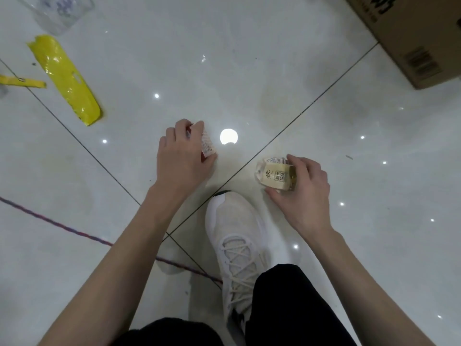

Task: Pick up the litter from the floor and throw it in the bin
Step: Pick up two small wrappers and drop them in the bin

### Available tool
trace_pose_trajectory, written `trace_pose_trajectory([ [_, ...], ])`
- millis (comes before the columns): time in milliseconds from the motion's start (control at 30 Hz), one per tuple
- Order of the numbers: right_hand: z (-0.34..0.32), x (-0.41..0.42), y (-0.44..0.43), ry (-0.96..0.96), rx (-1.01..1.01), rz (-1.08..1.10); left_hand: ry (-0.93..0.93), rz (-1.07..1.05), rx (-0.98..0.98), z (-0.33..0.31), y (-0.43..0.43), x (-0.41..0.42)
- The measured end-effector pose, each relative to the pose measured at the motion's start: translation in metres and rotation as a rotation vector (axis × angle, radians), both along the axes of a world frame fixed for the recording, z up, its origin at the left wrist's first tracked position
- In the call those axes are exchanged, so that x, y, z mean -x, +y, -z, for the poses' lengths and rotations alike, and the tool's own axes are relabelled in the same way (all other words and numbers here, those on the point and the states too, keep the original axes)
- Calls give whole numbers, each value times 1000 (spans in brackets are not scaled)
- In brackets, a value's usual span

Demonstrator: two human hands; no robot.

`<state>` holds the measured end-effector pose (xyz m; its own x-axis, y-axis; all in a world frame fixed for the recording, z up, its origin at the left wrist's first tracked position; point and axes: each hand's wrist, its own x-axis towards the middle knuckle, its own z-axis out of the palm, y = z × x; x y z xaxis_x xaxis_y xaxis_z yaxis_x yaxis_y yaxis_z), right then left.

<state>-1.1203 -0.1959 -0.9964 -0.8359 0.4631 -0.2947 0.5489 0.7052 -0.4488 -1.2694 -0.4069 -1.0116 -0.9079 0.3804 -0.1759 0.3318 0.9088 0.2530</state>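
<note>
My left hand is closed around a small red-and-white wrapper, held low over the white tiled floor; most of the wrapper is hidden in my fingers. My right hand grips a cream-coloured packet with printed labels, just ahead of my white shoe. A yellow plastic wrapper lies flat on the floor at the far left. Beside it is a thin yellow strip. A crumpled clear plastic piece sits at the top left. No bin is in view.
A brown cardboard box stands at the top right. My white shoe and black trouser legs fill the lower middle. A purple-red cord runs across the tiles at the lower left.
</note>
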Motion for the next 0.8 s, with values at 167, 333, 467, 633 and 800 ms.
trace_pose_trajectory([
  [167, 11, 6, -1, -22, -66, -79, -13, 5, -55, -12, 2, -7],
  [333, 17, 16, -2, 17, -87, -81, -51, -17, -95, -30, -6, -6],
  [467, 11, 31, -8, 54, -13, -64, -53, -54, -106, -47, -22, 2],
  [633, -19, 61, -24, 136, 109, -50, -21, -152, -125, -74, -51, 16],
  [800, -65, 105, -56, 251, 183, -153, 45, -283, -142, -115, -94, 25],
])
